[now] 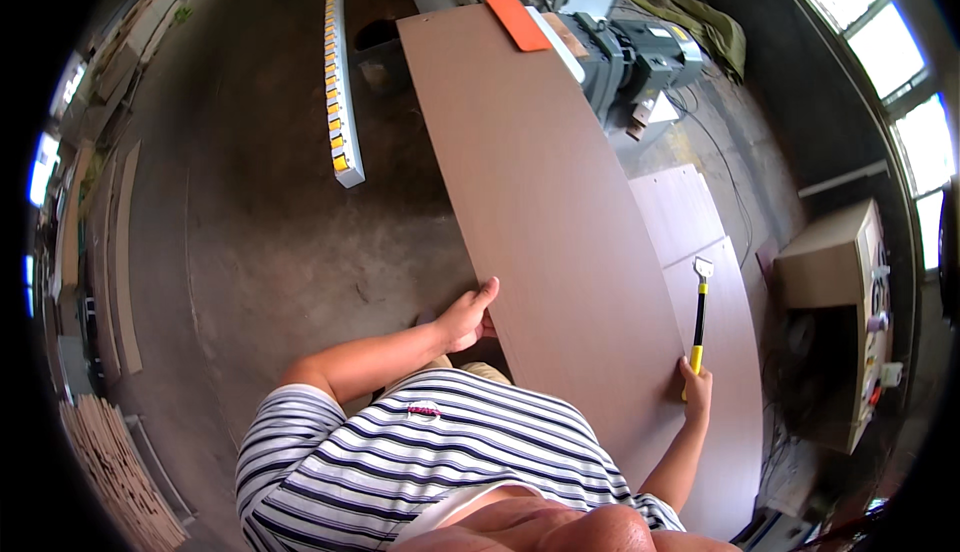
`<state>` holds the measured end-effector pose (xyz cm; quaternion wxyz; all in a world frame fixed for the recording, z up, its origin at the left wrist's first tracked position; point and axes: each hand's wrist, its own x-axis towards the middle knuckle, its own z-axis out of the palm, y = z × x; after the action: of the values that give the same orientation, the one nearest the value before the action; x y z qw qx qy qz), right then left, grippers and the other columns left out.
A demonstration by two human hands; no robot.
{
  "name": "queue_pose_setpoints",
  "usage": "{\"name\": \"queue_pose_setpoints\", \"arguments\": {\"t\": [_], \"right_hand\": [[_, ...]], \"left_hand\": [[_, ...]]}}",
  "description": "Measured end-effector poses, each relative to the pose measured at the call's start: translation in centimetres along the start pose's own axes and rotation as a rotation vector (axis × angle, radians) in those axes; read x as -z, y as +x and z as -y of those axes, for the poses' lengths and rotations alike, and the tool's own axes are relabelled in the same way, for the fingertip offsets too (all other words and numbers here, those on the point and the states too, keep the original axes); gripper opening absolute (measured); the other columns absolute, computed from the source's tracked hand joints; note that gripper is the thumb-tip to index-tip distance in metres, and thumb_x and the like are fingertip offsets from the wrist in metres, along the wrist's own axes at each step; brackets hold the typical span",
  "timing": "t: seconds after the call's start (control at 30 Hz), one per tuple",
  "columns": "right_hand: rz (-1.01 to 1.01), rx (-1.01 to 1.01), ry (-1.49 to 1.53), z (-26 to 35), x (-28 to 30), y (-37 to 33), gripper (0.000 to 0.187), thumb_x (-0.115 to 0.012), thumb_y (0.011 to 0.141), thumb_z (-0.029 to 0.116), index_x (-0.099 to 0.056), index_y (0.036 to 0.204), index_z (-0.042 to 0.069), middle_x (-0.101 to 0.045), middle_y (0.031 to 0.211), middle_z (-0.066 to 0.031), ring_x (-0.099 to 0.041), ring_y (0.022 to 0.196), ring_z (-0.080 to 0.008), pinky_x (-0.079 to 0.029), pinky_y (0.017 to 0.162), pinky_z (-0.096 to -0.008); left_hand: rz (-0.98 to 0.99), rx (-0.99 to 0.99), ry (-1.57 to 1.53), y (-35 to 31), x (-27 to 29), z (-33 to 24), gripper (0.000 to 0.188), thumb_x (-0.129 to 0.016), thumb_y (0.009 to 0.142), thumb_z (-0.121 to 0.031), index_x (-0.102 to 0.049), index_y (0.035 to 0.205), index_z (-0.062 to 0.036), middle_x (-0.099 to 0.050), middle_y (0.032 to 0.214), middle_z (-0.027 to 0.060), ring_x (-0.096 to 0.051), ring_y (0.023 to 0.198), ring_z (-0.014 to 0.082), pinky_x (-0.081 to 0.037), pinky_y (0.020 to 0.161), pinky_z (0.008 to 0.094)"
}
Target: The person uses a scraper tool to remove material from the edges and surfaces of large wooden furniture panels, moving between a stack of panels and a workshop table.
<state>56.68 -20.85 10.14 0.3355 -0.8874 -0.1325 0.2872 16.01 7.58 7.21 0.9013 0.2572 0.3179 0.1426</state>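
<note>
A long pinkish-brown wood panel (pixel 545 222) stretches from my body up to the machine at the far end. At its left edge my left hand (pixel 468 320) grips it, thumb by the top face and fingers partly hidden below. My right hand (pixel 697 384) is closed around the yellow handle of a scraper (pixel 702 307), black along the shaft with a flat pale head pointing away from me. That hand also rests against the panel's right edge. More panels of the same colour (pixel 735 322) lie lower, on the right.
An orange guard (pixel 513 12) and a grey motor (pixel 650 55) belong to the machine ahead. A rail with yellow rollers (pixel 335 102) stands left of the panel. Cables trail on the floor at right, near a brown cabinet (pixel 825 262). Stacked strips (pixel 115 472) lie at lower left.
</note>
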Motion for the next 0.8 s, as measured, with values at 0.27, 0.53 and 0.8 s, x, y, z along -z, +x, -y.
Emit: {"name": "queue_pose_setpoints", "arguments": {"t": [0.27, 0.53, 0.8], "right_hand": [[-0.301, -0.028, 0.035, -8.9, 0.0, -7.0, 0.053, -0.076, 0.078, 0.045, -0.054, 0.063, -0.001, -0.047, 0.055, 0.0004, -0.042, 0.055, -0.01, -0.035, 0.051, -0.0325], [-0.283, -0.187, 0.099, -17.5, 0.4, -21.7, 0.04, -0.073, 0.084, 0.042, -0.058, 0.07, 0.007, -0.049, 0.064, 0.0061, -0.041, 0.059, -0.0053, -0.033, 0.055, -0.0262], [-0.365, -0.211, -0.051, -25.2, 3.0, -30.2, 0.057, -0.069, 0.082, 0.053, -0.062, 0.077, -0.004, -0.06, 0.065, -0.0126, -0.056, 0.062, -0.0224, -0.045, 0.063, -0.0381]], "left_hand": [[-0.085, 0.047, 0.008, -6.4, 0.8, 7.0, 0.074, -0.034, 0.093, -0.067, -0.05, 0.129, -0.0056, -0.062, 0.119, 0.0121, -0.061, 0.108, 0.0264, -0.048, 0.094, 0.0461], [-0.066, 0.086, 0.025, -15.9, 2.9, 15.0, 0.069, -0.036, 0.095, -0.064, -0.048, 0.132, -0.0075, -0.062, 0.122, 0.0081, -0.06, 0.109, 0.024, -0.048, 0.093, 0.0443], [-0.255, -0.245, -0.127, -16.8, 2.5, 17.7, 0.058, -0.037, 0.1, -0.053, -0.048, 0.131, -0.0059, -0.056, 0.13, 0.0047, -0.054, 0.119, 0.0206, -0.044, 0.1, 0.0372]]}}
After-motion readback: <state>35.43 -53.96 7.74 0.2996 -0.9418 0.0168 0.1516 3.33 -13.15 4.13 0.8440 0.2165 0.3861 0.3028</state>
